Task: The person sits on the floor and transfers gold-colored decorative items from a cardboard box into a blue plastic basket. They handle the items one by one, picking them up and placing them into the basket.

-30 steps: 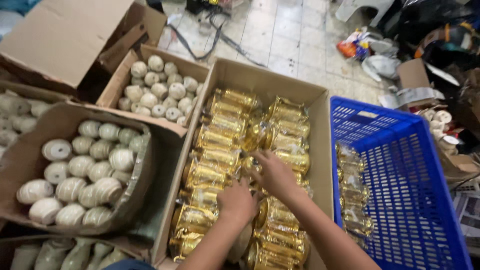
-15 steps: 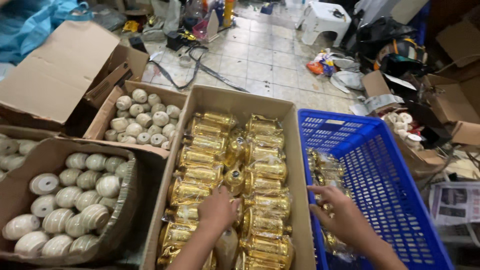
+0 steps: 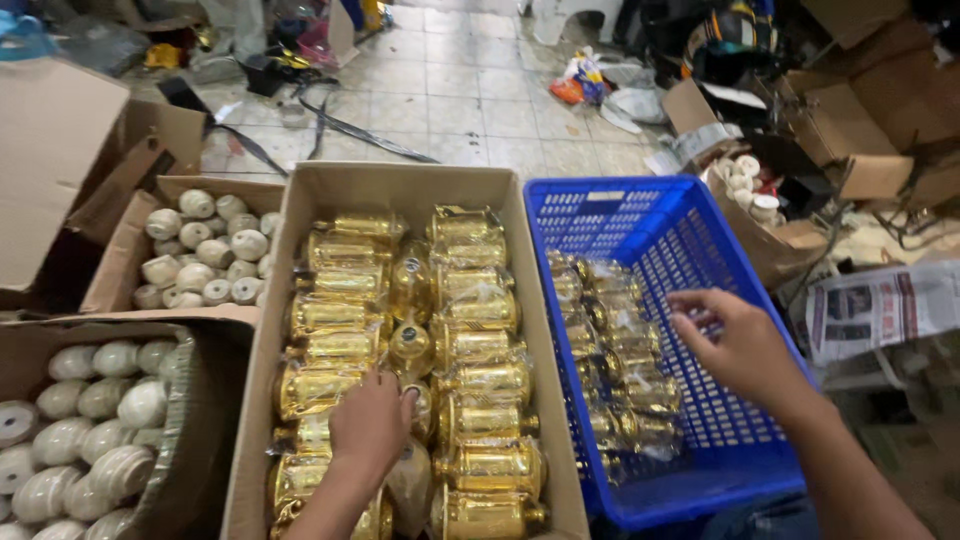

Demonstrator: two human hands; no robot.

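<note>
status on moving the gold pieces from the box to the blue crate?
Done: one row of wrapped gold pieces lies along the blue crate's left side. In hand: left hand on pieces in the cardboard box; right hand over the crate, grip unclear. Left: the box looks nearly full.

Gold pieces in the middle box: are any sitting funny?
Yes. In the cardboard box, most gold pieces lie in two neat columns, but a few rounder ones sit wedged crookedly between them. The left hand rests there.
</note>
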